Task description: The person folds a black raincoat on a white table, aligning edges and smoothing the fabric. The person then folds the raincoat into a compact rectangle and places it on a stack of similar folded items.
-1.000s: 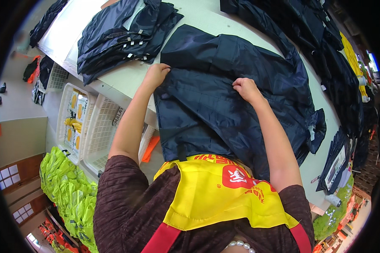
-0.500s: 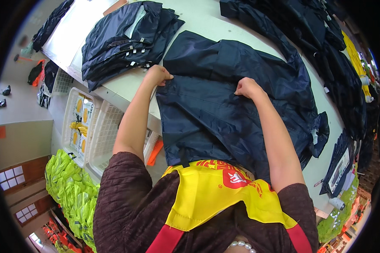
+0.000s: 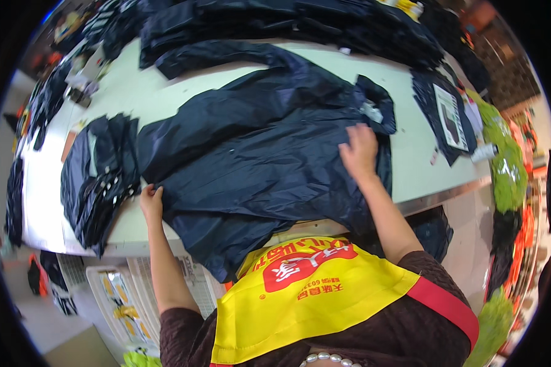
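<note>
A dark navy jacket [image 3: 251, 171] of thin, shiny cloth lies spread on the pale table in front of me. Its collar end [image 3: 379, 109] is at the right, and one sleeve [image 3: 220, 54] stretches away across the far side. My left hand [image 3: 152, 202] pinches the jacket's edge at the left, thumb against fingers. Over the right part, just below the collar, my right hand [image 3: 360, 151] rests flat or hovers, its fingers apart and slightly blurred. Left of the jacket sits a stack of folded dark garments [image 3: 98, 177] with small white labels.
More dark garments [image 3: 288, 24] are heaped along the table's far side. A packed dark garment [image 3: 450, 116] with a printed sheet lies at the right, beside a small white roll [image 3: 483, 153]. White plastic crates [image 3: 119, 300] stand below the table's left edge; lime-green bundles [image 3: 508, 159] are beyond its right.
My view has swung to the right. The right hand has let go of the cloth and moved right toward the collar, fingers now apart. The left hand still pinches the jacket's left edge.
</note>
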{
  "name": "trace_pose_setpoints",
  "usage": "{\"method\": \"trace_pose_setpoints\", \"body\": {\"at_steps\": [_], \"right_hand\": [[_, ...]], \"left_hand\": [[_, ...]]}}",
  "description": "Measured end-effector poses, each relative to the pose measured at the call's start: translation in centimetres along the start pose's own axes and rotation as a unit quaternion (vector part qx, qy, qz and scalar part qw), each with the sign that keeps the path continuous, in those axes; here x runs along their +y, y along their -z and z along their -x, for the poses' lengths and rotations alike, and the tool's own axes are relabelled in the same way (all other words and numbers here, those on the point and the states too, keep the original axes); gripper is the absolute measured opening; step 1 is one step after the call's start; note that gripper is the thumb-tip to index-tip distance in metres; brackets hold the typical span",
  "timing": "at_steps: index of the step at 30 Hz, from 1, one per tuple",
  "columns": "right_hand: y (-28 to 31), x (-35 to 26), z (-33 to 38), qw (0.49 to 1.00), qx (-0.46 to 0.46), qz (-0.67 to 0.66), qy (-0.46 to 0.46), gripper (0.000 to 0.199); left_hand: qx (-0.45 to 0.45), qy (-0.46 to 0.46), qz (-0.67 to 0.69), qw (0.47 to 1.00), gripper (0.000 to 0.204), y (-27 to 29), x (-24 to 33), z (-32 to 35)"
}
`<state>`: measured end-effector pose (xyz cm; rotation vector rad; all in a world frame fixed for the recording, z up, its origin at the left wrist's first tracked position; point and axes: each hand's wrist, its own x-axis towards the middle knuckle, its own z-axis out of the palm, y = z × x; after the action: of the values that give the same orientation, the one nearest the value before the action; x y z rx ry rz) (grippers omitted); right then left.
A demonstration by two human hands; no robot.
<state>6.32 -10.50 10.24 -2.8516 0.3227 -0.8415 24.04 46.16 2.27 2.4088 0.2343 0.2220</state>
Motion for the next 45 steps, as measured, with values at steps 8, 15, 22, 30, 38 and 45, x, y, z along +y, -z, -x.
{"method": "trace_pose_setpoints", "body": {"at_steps": [8,15,22,30,38,45], "right_hand": [[3.4,13.5,5.2,0.632,-0.144,-0.532,-0.545,0.050],[9.8,-3.6,2.6,0.761,-0.209,-0.610,-0.069,0.074],[3.5,3.0,8.4,0.905,-0.249,-0.332,0.091,0.058],[-4.3,-0.6,0.8,0.951,0.023,-0.293,0.098,0.096],[2.1,-8.8,-1.7,0.839,0.042,-0.482,0.249,0.074],[21.3,-18.9,-6.1,0.758,-0.034,-0.367,0.538,0.053]], "left_hand": [[-0.440,0.036,0.292,0.848,0.029,-4.8,29.6,18.7],[-0.390,-0.174,0.317,0.847,0.076,-14.6,33.6,30.0],[-0.258,0.174,0.607,0.731,0.028,-5.4,34.3,26.9],[-0.036,-0.141,0.505,0.851,0.034,12.1,27.7,29.7],[0.313,-0.155,-0.089,0.933,0.036,32.4,20.2,38.3],[0.502,-0.089,0.214,0.833,0.039,51.4,11.1,42.4]]}}
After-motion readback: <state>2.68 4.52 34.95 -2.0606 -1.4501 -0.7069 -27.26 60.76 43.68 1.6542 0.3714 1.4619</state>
